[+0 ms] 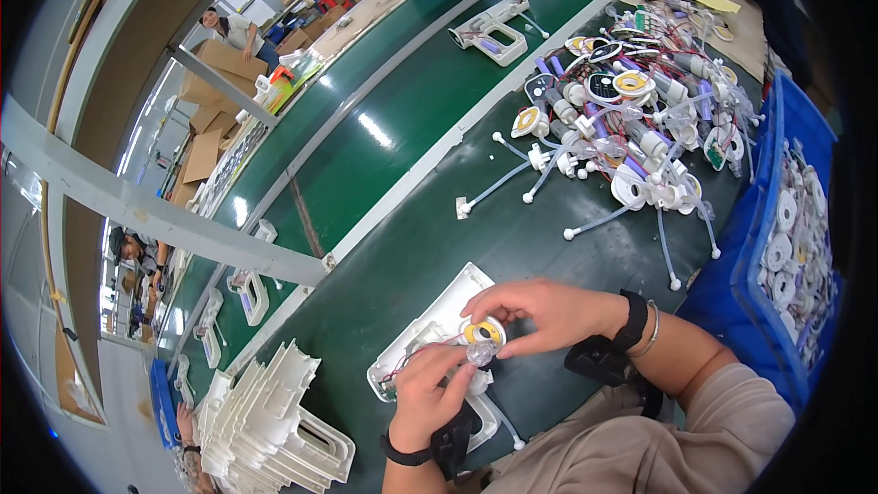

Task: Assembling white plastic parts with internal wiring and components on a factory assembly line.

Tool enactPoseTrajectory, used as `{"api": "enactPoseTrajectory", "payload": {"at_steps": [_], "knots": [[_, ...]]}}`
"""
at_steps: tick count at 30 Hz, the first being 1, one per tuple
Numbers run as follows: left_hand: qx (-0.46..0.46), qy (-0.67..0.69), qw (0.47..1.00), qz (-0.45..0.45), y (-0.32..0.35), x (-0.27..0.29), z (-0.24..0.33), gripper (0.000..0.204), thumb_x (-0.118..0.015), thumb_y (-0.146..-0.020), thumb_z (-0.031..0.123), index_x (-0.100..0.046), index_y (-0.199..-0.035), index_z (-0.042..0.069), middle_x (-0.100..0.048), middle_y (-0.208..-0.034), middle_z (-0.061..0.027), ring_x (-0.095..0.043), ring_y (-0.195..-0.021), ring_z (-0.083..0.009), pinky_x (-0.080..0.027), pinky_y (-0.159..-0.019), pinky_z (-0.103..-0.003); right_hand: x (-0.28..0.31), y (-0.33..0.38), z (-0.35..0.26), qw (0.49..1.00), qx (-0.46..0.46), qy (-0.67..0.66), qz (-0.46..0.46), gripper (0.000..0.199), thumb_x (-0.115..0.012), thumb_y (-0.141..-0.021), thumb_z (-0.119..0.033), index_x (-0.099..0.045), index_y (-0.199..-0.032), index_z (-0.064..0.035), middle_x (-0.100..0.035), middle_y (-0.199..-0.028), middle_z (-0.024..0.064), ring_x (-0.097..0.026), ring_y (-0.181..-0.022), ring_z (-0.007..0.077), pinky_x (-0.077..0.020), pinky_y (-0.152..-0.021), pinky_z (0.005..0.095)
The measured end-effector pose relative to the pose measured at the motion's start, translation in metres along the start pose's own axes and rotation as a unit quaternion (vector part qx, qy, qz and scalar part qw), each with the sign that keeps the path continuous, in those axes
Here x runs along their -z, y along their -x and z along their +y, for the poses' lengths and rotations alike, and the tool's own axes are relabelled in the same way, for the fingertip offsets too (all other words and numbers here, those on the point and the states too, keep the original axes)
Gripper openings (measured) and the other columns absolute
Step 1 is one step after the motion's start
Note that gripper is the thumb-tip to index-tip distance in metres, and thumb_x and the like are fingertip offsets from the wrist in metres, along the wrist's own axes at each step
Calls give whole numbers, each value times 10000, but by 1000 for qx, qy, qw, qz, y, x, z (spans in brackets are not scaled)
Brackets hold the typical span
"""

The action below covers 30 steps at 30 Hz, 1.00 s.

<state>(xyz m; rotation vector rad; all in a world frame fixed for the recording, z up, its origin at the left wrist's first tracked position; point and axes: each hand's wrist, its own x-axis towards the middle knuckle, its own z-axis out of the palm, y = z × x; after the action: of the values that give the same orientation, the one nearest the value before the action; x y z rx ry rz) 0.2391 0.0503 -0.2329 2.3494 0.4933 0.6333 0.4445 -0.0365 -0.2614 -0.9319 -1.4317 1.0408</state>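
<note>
Close in front of me, my right hand (540,313) pinches a white disc with a yellow ring (489,329) between thumb and fingers. My left hand (423,391) has its thumb and fingertips closed on a transparent plastic piece (481,352) just below that disc. Beneath both hands lies a white half-shell housing (438,309) on the dark green work surface, with red wires inside its lower end. A thin pale tube with a white ball end (519,444) sticks out beside the housing's handle. My fingers partly hide how the disc and the transparent piece meet.
Stacked white shells (265,425) stand at lower left. A heap of wired parts and tubes (631,110) covers the far right, beside a blue bin (713,297) of white parts. Beyond a metal edge, a green conveyor (402,146) carries white housings (494,29). Other people are farther off.
</note>
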Motion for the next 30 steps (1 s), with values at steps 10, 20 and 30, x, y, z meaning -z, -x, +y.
{"api": "enactPoseTrajectory", "payload": {"at_steps": [10, 20, 30], "knots": [[23, 10, 1000, -2, 3, 1, 1, 169, -684, -739, 31, -682, -903, -8, -680, -875, -137, -652, -816, -254, -496, -751, -323, -4, 0, 4, 1000, -15, -13, 6, 491, -678, -760, -11, -503, -1217, -49, -602, -1059, 72, -604, -902, 136, -520, -839, 294], [6, 3, 1000, 23, 4, 1, -1, 178, -696, -721, 34, -668, -889, -15, -677, -824, -145, -657, -770, -279, -505, -753, -350, -7, -1, 6, 994, -15, -110, 10, 535, -718, -760, -56, -485, -1241, -37, -590, -1100, 67, -595, -912, 136, -500, -842, 283], [26, 6, 999, 40, 7, 1, 1, 168, -689, -734, 39, -675, -892, -14, -681, -846, -149, -656, -763, -264, -503, -714, -323, -7, -1, 9, 999, 31, -26, 30, 544, -760, -740, -153, -526, -1224, -68, -595, -1136, 76, -583, -993, 190, -464, -913, 334]]}}
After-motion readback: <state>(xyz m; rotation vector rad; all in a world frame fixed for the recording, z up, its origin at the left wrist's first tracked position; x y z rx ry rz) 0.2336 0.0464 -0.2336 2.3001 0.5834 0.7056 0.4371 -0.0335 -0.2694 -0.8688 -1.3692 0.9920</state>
